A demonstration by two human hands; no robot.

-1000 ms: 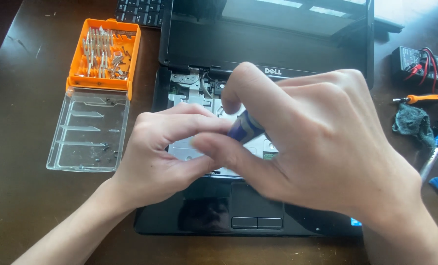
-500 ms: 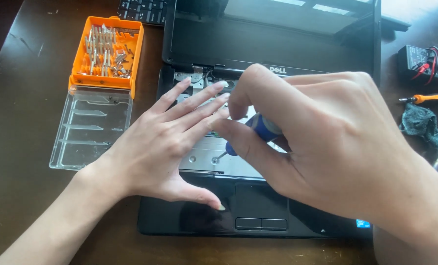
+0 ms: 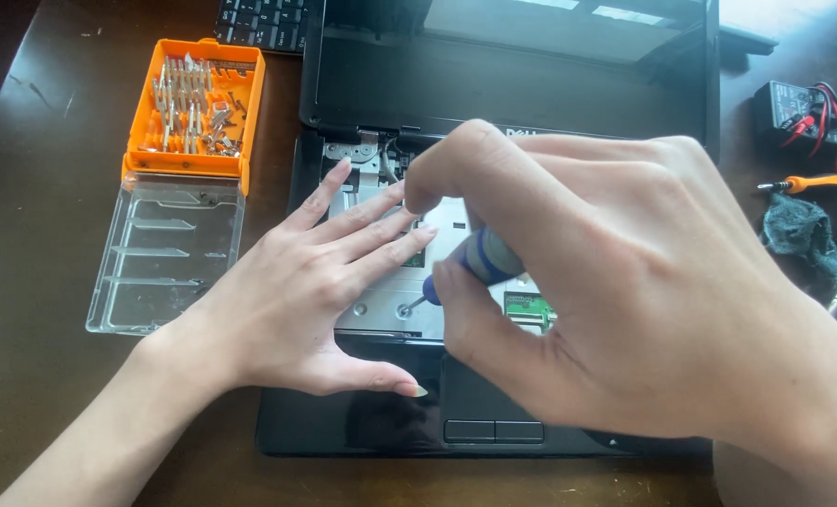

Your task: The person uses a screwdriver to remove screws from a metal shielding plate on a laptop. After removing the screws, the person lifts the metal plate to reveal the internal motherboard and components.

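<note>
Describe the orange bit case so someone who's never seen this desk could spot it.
Start at the open black laptop. Just left of it on the brown table lies the orange bit case, full of silver bits. Its clear hinged lid lies open below it; nothing else nearby is that orange.

I see blue-handled screwdriver (image 3: 479, 261) tilted, tip down on metal plate (image 3: 381, 314) of open black laptop (image 3: 362, 427), keyboard removed.

Dark brown wooden counter (image 3: 53, 394), surface scratched and scuffed. Bright daylight glare at upper right; no walls or floor visible.
</note>
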